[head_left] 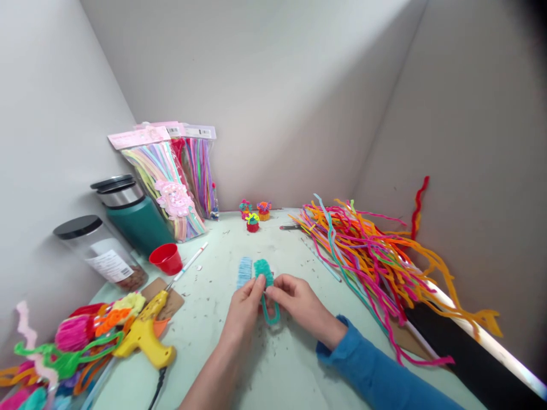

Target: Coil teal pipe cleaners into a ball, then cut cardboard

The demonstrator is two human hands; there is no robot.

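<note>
Both hands meet over the middle of the pale green table (213,353). My left hand (243,310) pinches the top of a teal pipe cleaner (265,285) that is bent into a fuzzy loop. My right hand (299,304), in a blue sleeve, grips the same teal pipe cleaner from the right. A light blue fuzzy piece (244,271) sits just behind my left fingers, touching the teal one. Whether my left hand also holds it is not clear.
A loose heap of coloured pipe cleaners (376,250) covers the right side. Three small finished pieces (253,222) stand at the back. Pipe cleaner packs (171,182), a green flask (137,219), a clear jar (102,253) and a red cup (166,259) line the left. A yellow glue gun (147,333) lies front left.
</note>
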